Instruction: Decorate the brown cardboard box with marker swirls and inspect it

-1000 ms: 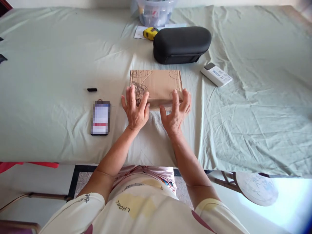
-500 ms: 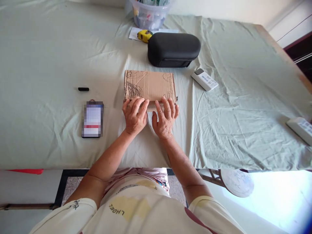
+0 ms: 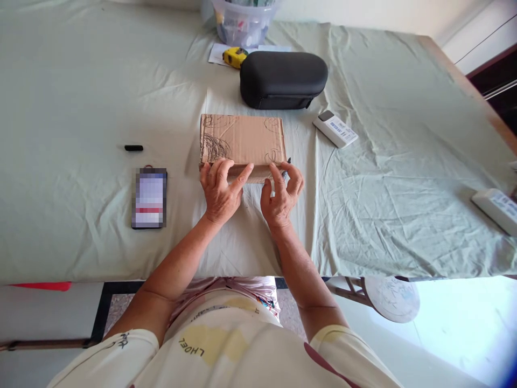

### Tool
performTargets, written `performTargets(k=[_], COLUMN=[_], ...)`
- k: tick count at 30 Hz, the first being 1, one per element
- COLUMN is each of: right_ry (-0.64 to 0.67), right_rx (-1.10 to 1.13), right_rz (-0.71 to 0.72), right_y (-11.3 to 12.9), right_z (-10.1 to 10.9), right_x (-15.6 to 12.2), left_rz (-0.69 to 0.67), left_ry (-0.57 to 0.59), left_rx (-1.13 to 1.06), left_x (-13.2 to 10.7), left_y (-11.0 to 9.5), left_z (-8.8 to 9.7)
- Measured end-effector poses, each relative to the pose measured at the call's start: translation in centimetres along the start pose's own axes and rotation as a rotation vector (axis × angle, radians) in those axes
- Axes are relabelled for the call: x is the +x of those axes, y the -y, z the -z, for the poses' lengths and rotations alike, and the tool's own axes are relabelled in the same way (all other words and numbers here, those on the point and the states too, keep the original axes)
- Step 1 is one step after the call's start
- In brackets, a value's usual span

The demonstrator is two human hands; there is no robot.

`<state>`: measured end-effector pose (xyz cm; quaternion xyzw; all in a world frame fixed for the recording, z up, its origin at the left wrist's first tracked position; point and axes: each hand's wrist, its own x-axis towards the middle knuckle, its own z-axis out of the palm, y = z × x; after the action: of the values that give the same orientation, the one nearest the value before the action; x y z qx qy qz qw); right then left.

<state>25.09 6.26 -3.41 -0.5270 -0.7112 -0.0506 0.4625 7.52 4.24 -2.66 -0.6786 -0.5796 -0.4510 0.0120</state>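
Note:
A brown cardboard box (image 3: pixel 246 134) with black pen scribbles on its top lies flat on the cloth in front of me. My left hand (image 3: pixel 221 191) touches the box's front edge near the left corner, fingers spread and index finger stretched along the edge. At the right front corner, my right hand (image 3: pixel 280 195) has its fingers bent and apart, fingertips at the edge and thumb away from them. Both hands are open, wrapped round nothing. A small dark bit (image 3: pixel 288 160) sticks out at the box's right corner; its kind is unclear.
Behind the box stands a black hard case (image 3: pixel 284 80), with a yellow tape measure (image 3: pixel 235 57) and a clear plastic tub (image 3: pixel 244 24) beyond. A phone (image 3: pixel 149 198) and a short black stick (image 3: pixel 133 147) lie left. White devices (image 3: pixel 336 129) lie right. A round stool (image 3: pixel 391 299) stands below.
My right hand has shifted right toward the box's corner, its fingers spreading. My left index finger has stretched out to the right along the edge. The view has shifted slightly.

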Motion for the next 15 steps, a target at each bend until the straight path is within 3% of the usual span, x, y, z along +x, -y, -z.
performTargets(k=[8, 11, 15], right_ry=[-0.08, -0.051, -0.031], right_rx=[0.066, 0.108, 0.177], right_rz=[0.014, 0.001, 0.099], right_y=[-0.8, -0.8, 0.3], right_z=[-0.1, 0.0, 0.0], right_x=[0.9, 0.9, 0.1], left_rz=[-0.041, -0.021, -0.014], left_ry=[-0.037, -0.05, -0.09], left_rx=[0.049, 0.02, 0.001], left_x=[-0.1, 0.0, 0.3], left_y=[-0.4, 0.1, 1.0], left_z=[-0.1, 0.0, 0.3])
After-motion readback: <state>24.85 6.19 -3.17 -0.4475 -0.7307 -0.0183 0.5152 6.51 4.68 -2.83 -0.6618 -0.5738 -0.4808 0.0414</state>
